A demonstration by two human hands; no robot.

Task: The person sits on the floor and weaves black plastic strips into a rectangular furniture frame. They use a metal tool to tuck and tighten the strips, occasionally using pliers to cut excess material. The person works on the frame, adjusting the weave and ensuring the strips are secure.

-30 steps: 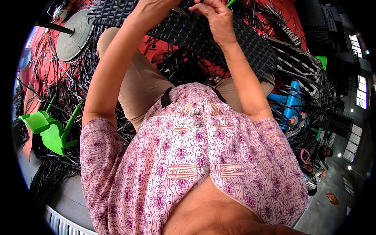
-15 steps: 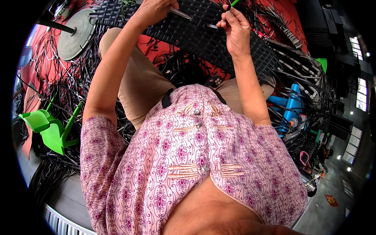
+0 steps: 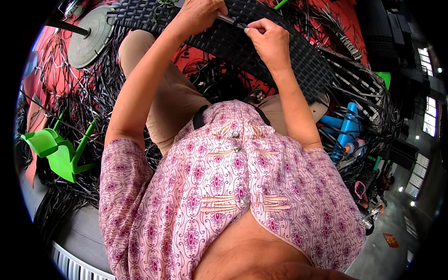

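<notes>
Across my lap lies a black woven plastic panel (image 3: 298,56), its strips crossing in a basket weave. My left hand (image 3: 200,16), above its middle, is closed around a slim pointed metal tool (image 3: 226,18). The tool's tip reaches toward my right hand (image 3: 269,42), where thumb and finger pinch the end of a narrow dark strip (image 3: 242,25). Tool tip and strip end meet or nearly meet; I cannot tell which. The tool's handle is hidden in my left hand.
Loose black strips (image 3: 102,100) are heaped around my legs on a red ground sheet (image 3: 184,56). At the left are a round grey base with a pole (image 3: 88,46) and a bright green plastic piece (image 3: 60,156). A blue plastic piece (image 3: 349,122) stands at the right.
My left hand and the metal tool have moved a little right. My right hand has come down and left, close to the tool's tip.
</notes>
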